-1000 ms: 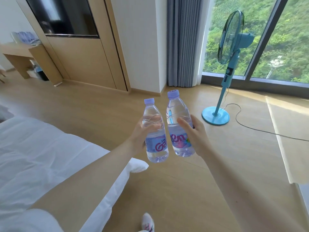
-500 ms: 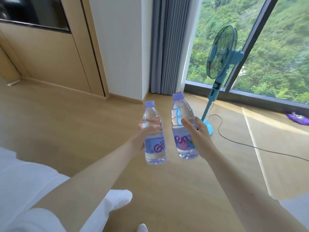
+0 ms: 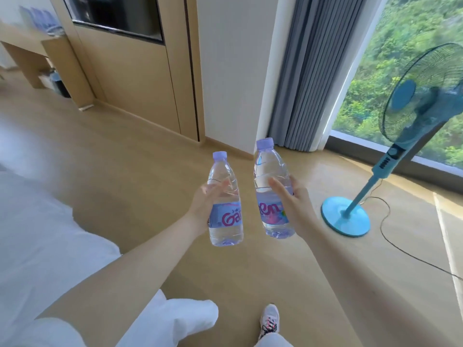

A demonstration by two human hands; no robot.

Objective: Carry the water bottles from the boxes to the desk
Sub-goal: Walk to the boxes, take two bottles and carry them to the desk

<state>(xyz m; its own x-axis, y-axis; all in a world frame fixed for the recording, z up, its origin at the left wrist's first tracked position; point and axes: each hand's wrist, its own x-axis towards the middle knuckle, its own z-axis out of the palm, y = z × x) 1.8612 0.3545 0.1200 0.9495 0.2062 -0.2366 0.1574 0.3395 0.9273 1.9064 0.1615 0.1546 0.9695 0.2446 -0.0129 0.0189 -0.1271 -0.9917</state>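
Clear plastic with lilac caps and labels: we record two water bottles in transit, one per hand, both held off the wood floor point(image 3: 130, 156) and well short of their destination. The left hand point(image 3: 204, 205) grips the left bottle point(image 3: 226, 219) at mid-body, thumb across the front and fingers wrapped behind. The right hand point(image 3: 297, 209) holds the right bottle point(image 3: 271, 214) the same way, its thumb laid up the near face. Both bottles stand cap up with long axes near vertical, close together but apart. Both arms reach forward, nearly straight. The desk point(image 3: 23, 50) lies far ahead and well to the left of both hands, beyond the bed point(image 3: 37, 234), with what look like more bottles point(image 3: 41, 17) on it. We judge the left hand the nearer one, so the carry calls for a leftward turn away from the fan point(image 3: 413, 116).
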